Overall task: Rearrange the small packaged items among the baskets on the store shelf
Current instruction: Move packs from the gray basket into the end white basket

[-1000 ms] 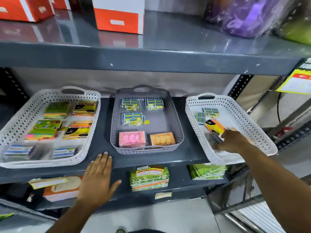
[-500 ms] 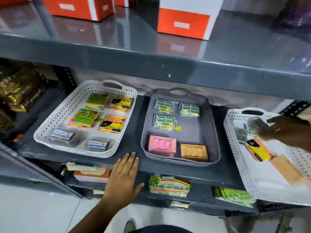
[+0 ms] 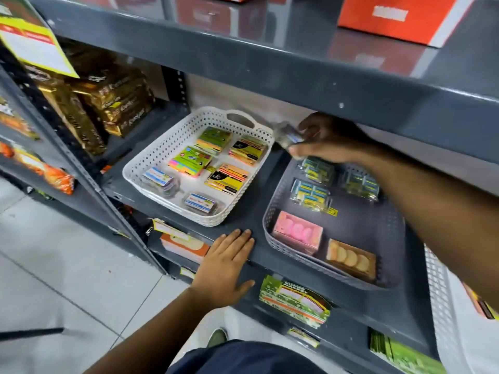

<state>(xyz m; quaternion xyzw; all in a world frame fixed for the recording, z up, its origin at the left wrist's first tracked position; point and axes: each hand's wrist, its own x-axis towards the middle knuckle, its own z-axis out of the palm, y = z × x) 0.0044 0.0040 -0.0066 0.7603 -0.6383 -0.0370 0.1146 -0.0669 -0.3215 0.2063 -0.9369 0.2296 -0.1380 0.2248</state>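
Observation:
My right hand (image 3: 328,140) is shut on a small clear packet (image 3: 286,136), blurred, held in the air between the far corner of the left white basket (image 3: 151,157) and the grey basket (image 3: 272,211). The white basket holds coloured sticky-note packs (image 3: 190,160), yellow-black packs (image 3: 226,178) and clear boxes (image 3: 201,203). In the grey basket lie blue-yellow packets (image 3: 310,194), a pink box (image 3: 297,232) and an orange box (image 3: 351,259). My left hand (image 3: 228,263) rests flat, fingers spread, on the shelf's front edge. A second white basket (image 3: 438,290) shows at the right edge.
A grey shelf board (image 3: 324,76) hangs low over the baskets, with orange boxes (image 3: 399,17) on it. Gold packets (image 3: 108,103) stand in the bay to the left. Green label cards (image 3: 294,298) and an orange pack (image 3: 183,242) sit on the lower shelf. Tiled floor lies below.
My right hand lifted a small clear packet out of the right white basket and carried it leftward across the grey basket. The view swung left. My left hand stayed on the shelf edge.

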